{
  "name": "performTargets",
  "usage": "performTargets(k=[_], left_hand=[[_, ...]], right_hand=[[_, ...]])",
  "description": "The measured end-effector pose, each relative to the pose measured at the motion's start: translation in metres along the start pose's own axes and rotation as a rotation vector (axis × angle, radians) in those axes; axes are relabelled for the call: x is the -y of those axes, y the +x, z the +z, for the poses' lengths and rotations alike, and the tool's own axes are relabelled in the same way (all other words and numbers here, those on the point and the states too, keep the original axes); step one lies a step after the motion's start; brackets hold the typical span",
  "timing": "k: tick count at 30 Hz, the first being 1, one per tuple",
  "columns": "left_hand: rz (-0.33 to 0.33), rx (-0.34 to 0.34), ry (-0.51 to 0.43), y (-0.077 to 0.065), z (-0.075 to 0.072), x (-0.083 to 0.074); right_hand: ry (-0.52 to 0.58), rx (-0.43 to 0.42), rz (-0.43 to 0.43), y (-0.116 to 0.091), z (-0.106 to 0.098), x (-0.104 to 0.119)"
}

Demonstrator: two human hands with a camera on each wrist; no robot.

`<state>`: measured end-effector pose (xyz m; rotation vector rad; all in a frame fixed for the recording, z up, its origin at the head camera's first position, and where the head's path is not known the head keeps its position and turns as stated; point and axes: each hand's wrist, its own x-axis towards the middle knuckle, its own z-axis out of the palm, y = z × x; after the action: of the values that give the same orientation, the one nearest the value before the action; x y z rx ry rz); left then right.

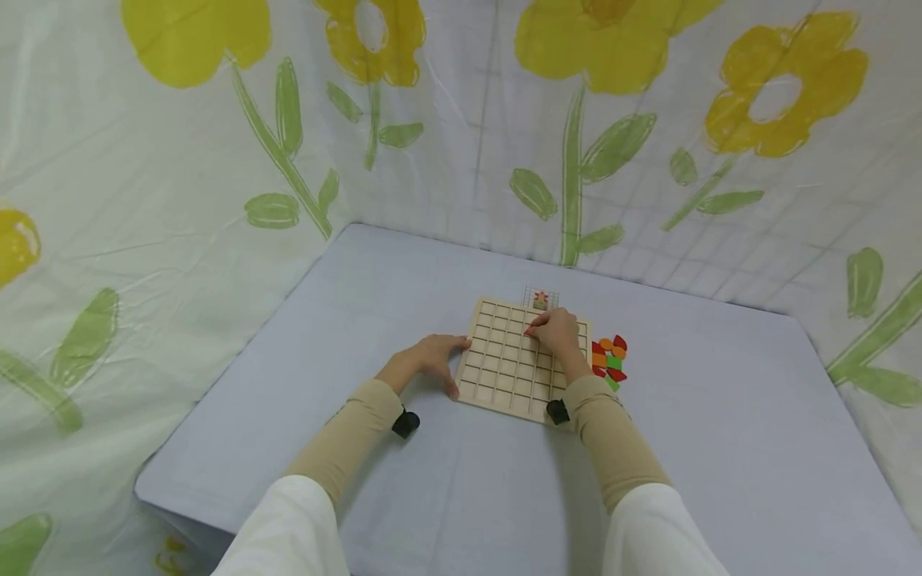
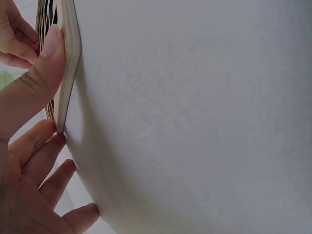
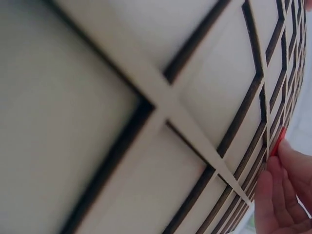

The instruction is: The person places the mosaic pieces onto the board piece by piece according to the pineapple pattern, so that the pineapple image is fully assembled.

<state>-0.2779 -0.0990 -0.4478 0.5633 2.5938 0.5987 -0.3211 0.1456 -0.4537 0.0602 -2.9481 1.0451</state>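
Note:
A square wooden grid board [image 1: 497,364] lies on the table, its dark-lined cells bare where they show. My left hand [image 1: 434,356] touches the board's left side, thumb against the rim near the front corner and fingertips farther back. In the left wrist view the other fingers spread down to the cloth. Over the far part of the grid, my right hand [image 1: 558,332] pinches a small red piece [image 3: 278,141] between thumb and fingertips, close to the cells. The hand and forearm cover the board's right part in the head view.
Loose red, orange and green flat pieces [image 1: 608,360] lie together just right of the board. Behind its far edge is a small card [image 1: 540,298] with a coloured figure on a grid. Pale cloth covers the table [image 1: 360,320]; a flower-printed curtain [image 1: 446,176] stands behind.

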Motion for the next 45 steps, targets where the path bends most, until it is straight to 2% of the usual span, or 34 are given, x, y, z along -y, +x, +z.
performTargets(k=[7, 17, 21, 27, 33, 38, 45], left_hand=[[-0.017, 0.018, -0.017, 0.003, 0.004, -0.001], [0.019, 0.010, 0.021, 0.003, -0.001, 0.000], [0.019, 0.008, 0.021, 0.001, -0.001, 0.001], [0.005, 0.012, 0.005, 0.000, -0.001, 0.000], [-0.003, 0.008, 0.005, 0.001, 0.001, 0.002], [-0.009, 0.005, 0.003, 0.000, 0.000, 0.002], [0.002, 0.003, -0.004, 0.001, 0.000, 0.001]], right_hand=[[-0.010, 0.011, 0.002, -0.003, -0.002, -0.002], [0.001, 0.038, -0.026, 0.000, -0.002, -0.006], [0.021, 0.023, -0.045, -0.001, -0.004, -0.007], [0.081, -0.019, 0.007, -0.008, -0.030, -0.015], [0.036, -0.045, 0.124, -0.016, -0.061, -0.045], [0.032, -0.018, 0.129, -0.019, -0.073, -0.065], [-0.017, 0.066, 0.138, -0.020, -0.076, -0.073]])
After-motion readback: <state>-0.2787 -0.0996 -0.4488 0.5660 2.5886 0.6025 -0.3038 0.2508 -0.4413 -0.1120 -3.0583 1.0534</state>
